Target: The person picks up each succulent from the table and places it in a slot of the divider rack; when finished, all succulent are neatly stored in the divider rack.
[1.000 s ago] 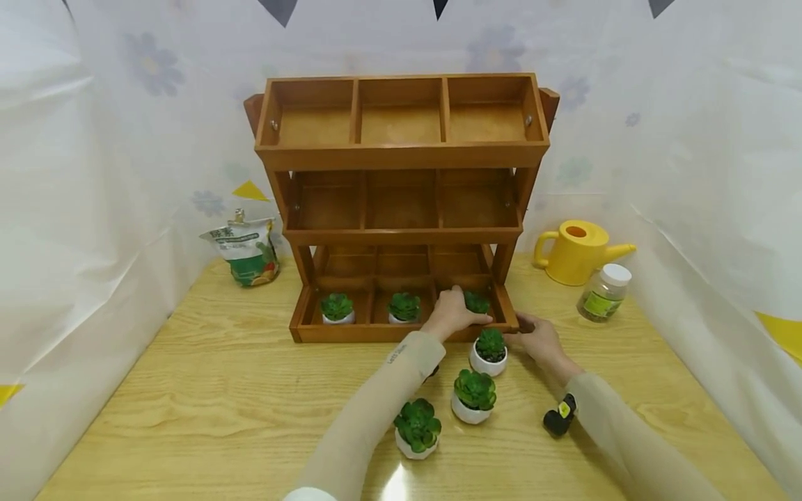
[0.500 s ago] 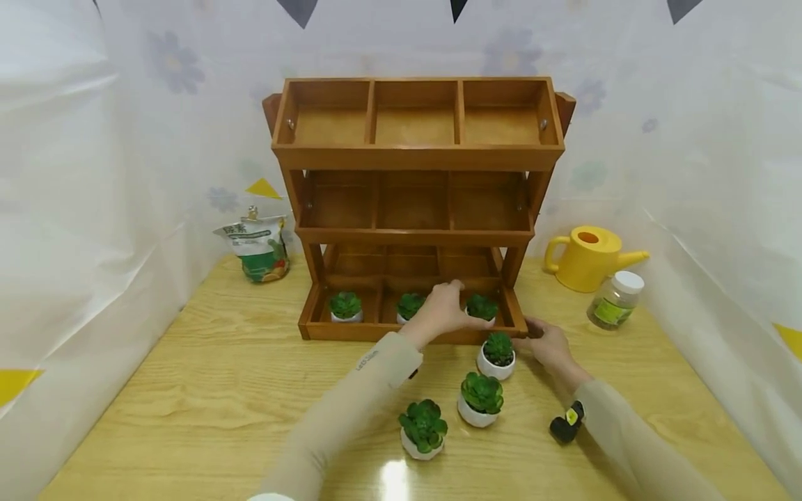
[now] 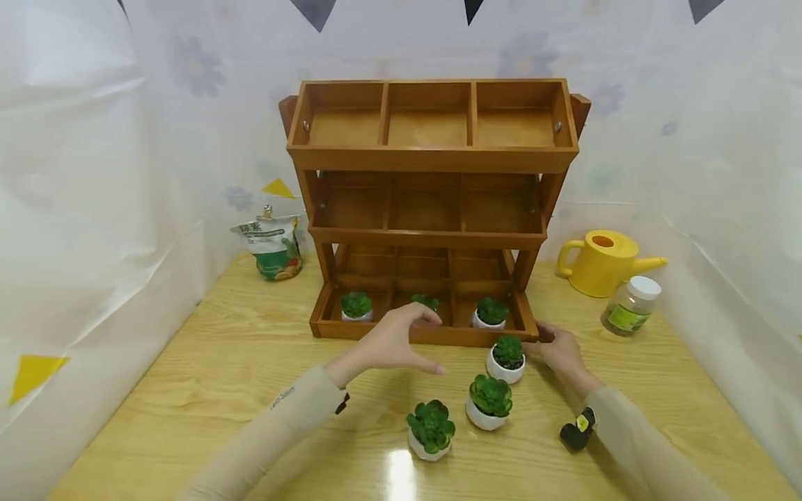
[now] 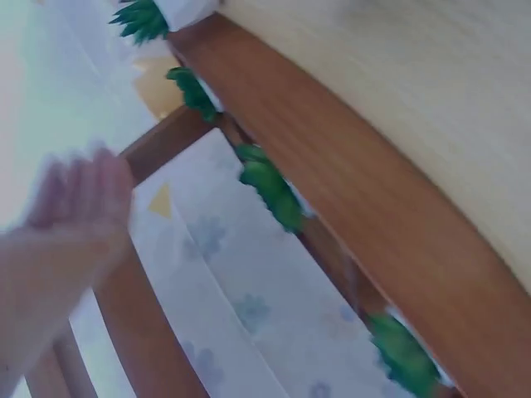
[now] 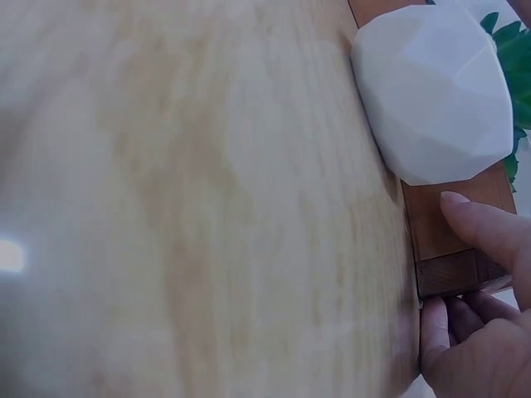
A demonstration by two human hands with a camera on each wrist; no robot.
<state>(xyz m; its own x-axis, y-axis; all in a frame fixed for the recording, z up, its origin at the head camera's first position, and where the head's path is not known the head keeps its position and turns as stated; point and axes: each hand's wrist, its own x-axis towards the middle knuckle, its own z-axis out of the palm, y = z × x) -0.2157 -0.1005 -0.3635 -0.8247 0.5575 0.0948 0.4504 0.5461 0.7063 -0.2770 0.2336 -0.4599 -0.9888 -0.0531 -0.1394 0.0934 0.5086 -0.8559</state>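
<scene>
A three-tier wooden plant stand point(image 3: 432, 159) stands at the back of the table. Its bottom tier has one potted succulent per front compartment: left point(image 3: 356, 305), middle point(image 3: 426, 301), partly behind my left hand, and right point(image 3: 491, 313). My left hand point(image 3: 391, 342) is in the air before that tier, thumb and fingers spread, holding nothing; it looks blurred in the left wrist view. At the stand's lower right corner, my right hand point(image 3: 560, 353) grips the wood, thumb on the front board point(image 5: 436, 217) and fingers round the side. A white-potted succulent point(image 3: 506, 360) stands beside that thumb.
Two more succulents stand on the table, one point(image 3: 489, 401) in the middle of the row and another point(image 3: 430, 429) nearest me. At the right are a yellow watering can point(image 3: 600, 264) and a white-lidded jar point(image 3: 631, 306). A clipped bag point(image 3: 273, 250) sits back left.
My left hand has drawn away from the succulent in the bottom tier's right compartment, moving left and toward me. The right hand stays at the stand's corner. The head view has shifted slightly.
</scene>
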